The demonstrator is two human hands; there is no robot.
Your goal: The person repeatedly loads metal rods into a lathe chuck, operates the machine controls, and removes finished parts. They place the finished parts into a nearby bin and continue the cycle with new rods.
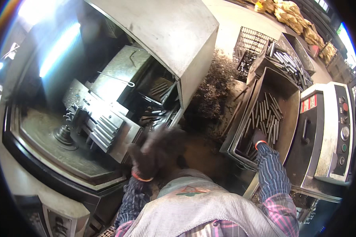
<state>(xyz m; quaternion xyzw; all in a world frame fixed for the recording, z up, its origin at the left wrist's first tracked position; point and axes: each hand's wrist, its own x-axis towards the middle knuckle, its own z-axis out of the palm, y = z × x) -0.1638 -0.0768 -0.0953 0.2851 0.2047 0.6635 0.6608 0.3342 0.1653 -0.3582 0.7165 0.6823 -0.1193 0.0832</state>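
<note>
My right hand [259,136], in a dark glove with an orange cuff, reaches down into a metal bin [287,90] on my right. It touches or hovers at the near end of a loose heap of short metal rods [273,112]; its fingers are hidden, so I cannot tell whether it grips one. My left hand [145,158], gloved alike, is smeared by motion in front of the machine. Whether anything is in it does not show. Just beyond it, several bright metal bars [106,132] lie side by side on a block inside the machine.
Within the machine are a round spindle-like part [65,135] and a hooked wire rod [116,79]. A metal door or hood [174,31] juts out above. Dark metal shavings [213,85] pile up between machine and bin. Another bin holds longer rods [290,63]. A button panel [344,134] stands far right.
</note>
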